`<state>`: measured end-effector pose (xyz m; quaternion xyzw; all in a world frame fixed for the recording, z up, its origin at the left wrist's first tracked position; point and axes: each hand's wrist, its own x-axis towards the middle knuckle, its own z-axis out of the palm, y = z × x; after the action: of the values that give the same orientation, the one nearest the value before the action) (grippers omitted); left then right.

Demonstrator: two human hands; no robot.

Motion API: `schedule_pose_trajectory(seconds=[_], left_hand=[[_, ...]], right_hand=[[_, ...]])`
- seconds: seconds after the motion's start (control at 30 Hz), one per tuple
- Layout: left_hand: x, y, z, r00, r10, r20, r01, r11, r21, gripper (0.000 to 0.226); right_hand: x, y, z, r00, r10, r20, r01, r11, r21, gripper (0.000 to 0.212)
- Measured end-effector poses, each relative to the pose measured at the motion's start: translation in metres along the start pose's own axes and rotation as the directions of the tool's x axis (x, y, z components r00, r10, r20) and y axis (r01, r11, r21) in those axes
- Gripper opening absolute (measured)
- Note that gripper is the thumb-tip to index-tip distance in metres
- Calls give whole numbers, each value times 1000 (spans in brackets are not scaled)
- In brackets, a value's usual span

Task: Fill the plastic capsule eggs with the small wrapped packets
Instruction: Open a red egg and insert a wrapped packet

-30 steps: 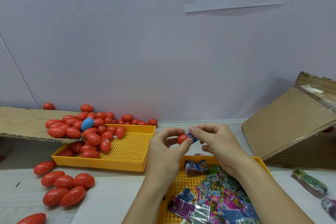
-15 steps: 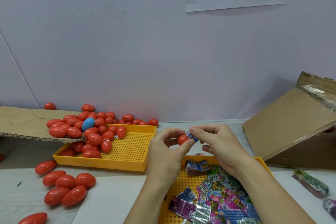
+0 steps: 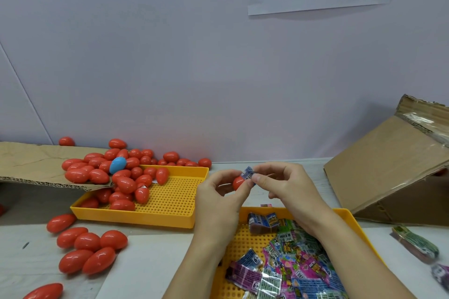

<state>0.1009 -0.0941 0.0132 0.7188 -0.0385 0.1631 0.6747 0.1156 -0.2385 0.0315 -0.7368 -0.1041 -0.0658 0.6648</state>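
My left hand (image 3: 218,199) holds a red capsule egg half (image 3: 238,182) between thumb and fingers, above the table's middle. My right hand (image 3: 286,187) pinches a small blue wrapped packet (image 3: 247,173) against the egg's opening. Below my hands a yellow perforated tray (image 3: 245,240) holds several colourful wrapped packets (image 3: 291,267). A second yellow tray (image 3: 170,206) on the left holds a heap of red eggs (image 3: 121,177) and one blue egg (image 3: 117,165).
Several loose red eggs (image 3: 85,247) lie on the table at the left. A flattened cardboard sheet (image 3: 36,165) overlaps the left tray. A tilted cardboard box (image 3: 393,172) stands at the right, with stray packets (image 3: 418,245) in front of it.
Both hands stay together at the same spot; my right hand's fingers have shifted slightly on the packet at the egg.
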Motion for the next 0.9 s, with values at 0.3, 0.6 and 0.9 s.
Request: schedule_pose_trajectory(seconds=[0.3, 0.6, 0.9], left_hand=[[2, -3, -1, 997, -52, -53, 45, 991, -128, 12], [3, -3, -2, 995, -71, -63, 60, 984, -166, 12], [1, 0, 1, 1000, 19, 9, -19, 999, 30, 22]], right_hand=[[-2, 5, 7, 987, -160, 31, 162, 937, -309, 32], [-1, 4, 13, 986, -164, 15, 162, 949, -270, 20], [2, 3, 11, 997, -20, -79, 13, 996, -85, 14]])
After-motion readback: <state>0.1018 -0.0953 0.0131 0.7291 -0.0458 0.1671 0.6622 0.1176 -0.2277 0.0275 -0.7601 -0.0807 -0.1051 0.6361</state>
